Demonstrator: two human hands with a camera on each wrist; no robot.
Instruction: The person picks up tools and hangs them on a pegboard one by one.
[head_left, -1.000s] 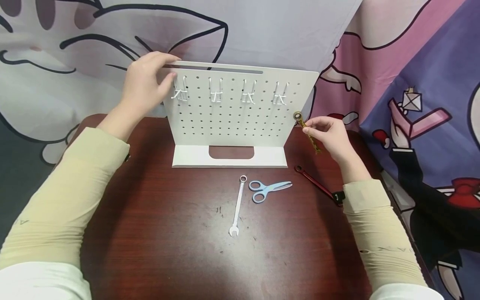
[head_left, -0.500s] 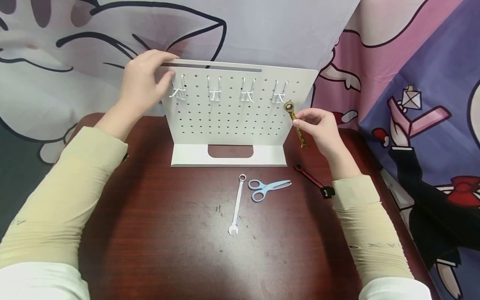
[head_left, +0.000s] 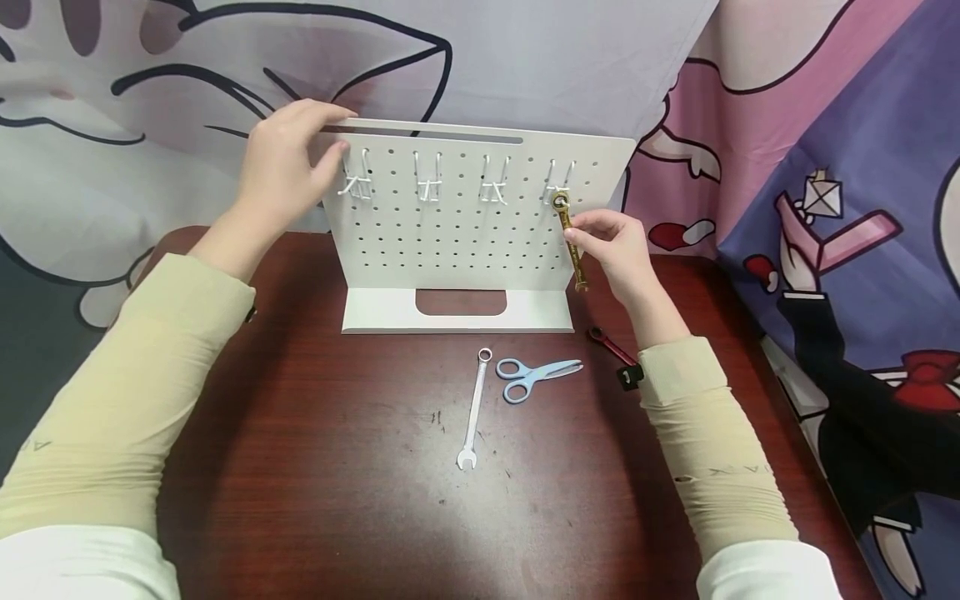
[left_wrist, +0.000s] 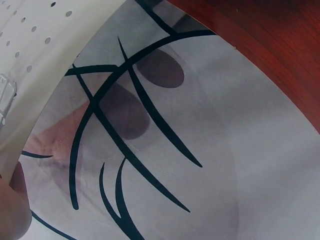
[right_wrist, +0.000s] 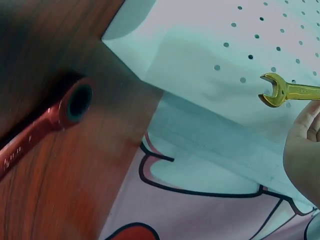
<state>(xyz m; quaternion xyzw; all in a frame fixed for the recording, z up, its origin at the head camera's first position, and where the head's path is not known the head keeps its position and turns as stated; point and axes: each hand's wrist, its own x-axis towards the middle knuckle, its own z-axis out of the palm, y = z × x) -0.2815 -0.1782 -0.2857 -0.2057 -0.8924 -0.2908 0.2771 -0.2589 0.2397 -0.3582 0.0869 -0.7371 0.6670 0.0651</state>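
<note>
My right hand (head_left: 617,248) pinches a gold combination wrench (head_left: 574,250) between thumb and fingers. Its ring end is up, in front of the rightmost white hook (head_left: 557,190); whether the ring is over the prong I cannot tell. In the right wrist view the wrench's open-ended jaw (right_wrist: 274,90) shows beside the hand. My left hand (head_left: 288,162) grips the top left corner of the white pegboard (head_left: 457,225), thumb in front and fingers at the top edge. In the left wrist view a fingertip (left_wrist: 12,210) shows by the board's edge.
On the brown table (head_left: 337,467) lie a silver combination wrench (head_left: 474,408), blue scissors (head_left: 534,377) and a red wrench (head_left: 611,343), partly hidden by the right wrist. Several white hooks line the board's upper part, such as one hook (head_left: 429,185). A printed curtain (head_left: 525,67) hangs behind.
My right hand has carried the gold wrench left and up from the board's right edge to the rightmost hook. The left hand has kept its grip on the board's corner.
</note>
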